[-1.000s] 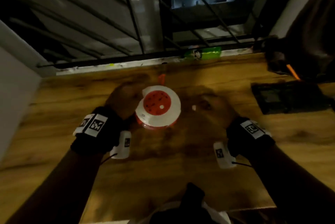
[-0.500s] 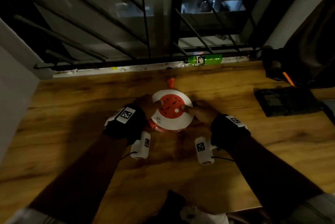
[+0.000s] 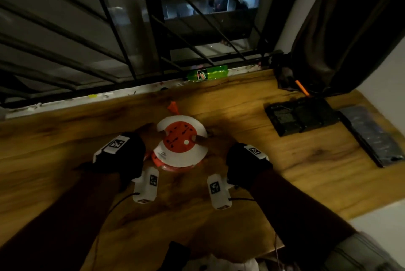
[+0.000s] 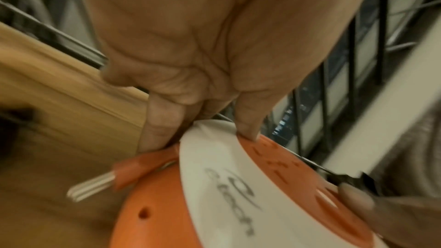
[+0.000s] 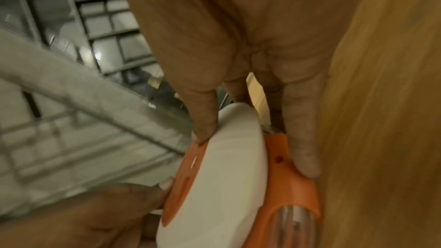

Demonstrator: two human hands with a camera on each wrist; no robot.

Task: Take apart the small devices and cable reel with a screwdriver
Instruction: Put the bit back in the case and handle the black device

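Hands now clamp my cable reel [image 3: 180, 142], left hand [image 3: 140, 137] and right hand [image 3: 215, 139] on opposite rims, lifted mid-tabletop [image 3: 65, 130]; no screwdriver yet.

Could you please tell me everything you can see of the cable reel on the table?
The cable reel is a round plastic drum: a white top flange with a grey logo, an orange centre face with socket slots and a small white dot, and an orange base below. An orange plug with pale pins sticks out at its side in the left wrist view. It sits tilted on the wooden table. The left hand and right hand both grip it, thumbs on the top face, fingers under the rim. No screwdriver touches it.
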